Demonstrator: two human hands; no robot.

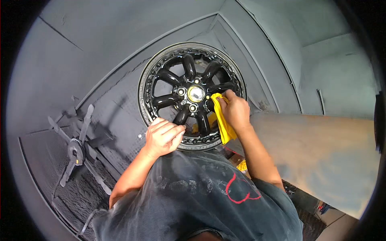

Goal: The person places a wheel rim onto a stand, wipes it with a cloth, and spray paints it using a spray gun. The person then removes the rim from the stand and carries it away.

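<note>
A glossy black multi-spoke wheel [189, 64] with a grey outer rim faces me, with a pale round centre [196, 93] ringed in yellow. My left hand [164, 137] is closed on the wheel's lower left edge, its fingers curled over the rim. On the right side, my right hand [235, 109] grips a yellow cloth [223, 122], which hangs down over the spokes and the rim. The cloth's upper end touches the wheel close to its hub, and my right fingertips are partly hidden by the cloth.
A grey cross-shaped stand [76, 152] is at the left. Grey panels [120, 28] surround the wheel at the back. To the right lies a broad tan and grey board [317, 152]. Another yellow item [242, 165] shows below the wheel beside my dark shirt.
</note>
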